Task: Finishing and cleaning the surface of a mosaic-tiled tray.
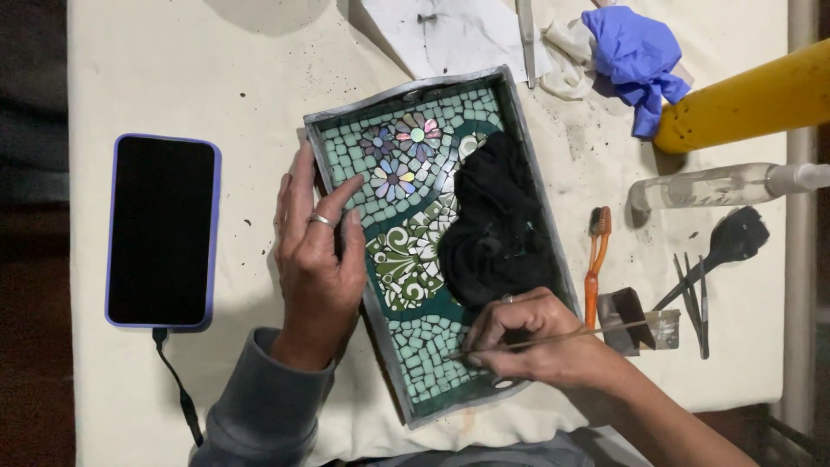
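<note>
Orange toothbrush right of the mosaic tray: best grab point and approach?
Take the orange toothbrush at mid-handle, from above. It lies flat, bristle head away from the person, with bare cloth on both sides. The lower handle end sits close to the right hand and its thin stick.

Black cloth (497, 227) hides the mosaic tray's (346, 117) middle tiles from me. My right hand (532, 339) covers the thin stick's (596, 330) tip and the tray's lower corner. Yellow bottle (750, 99) and clear bottle (718, 184) run off right edge. Tweezers (702, 298) too small to tell.
</note>
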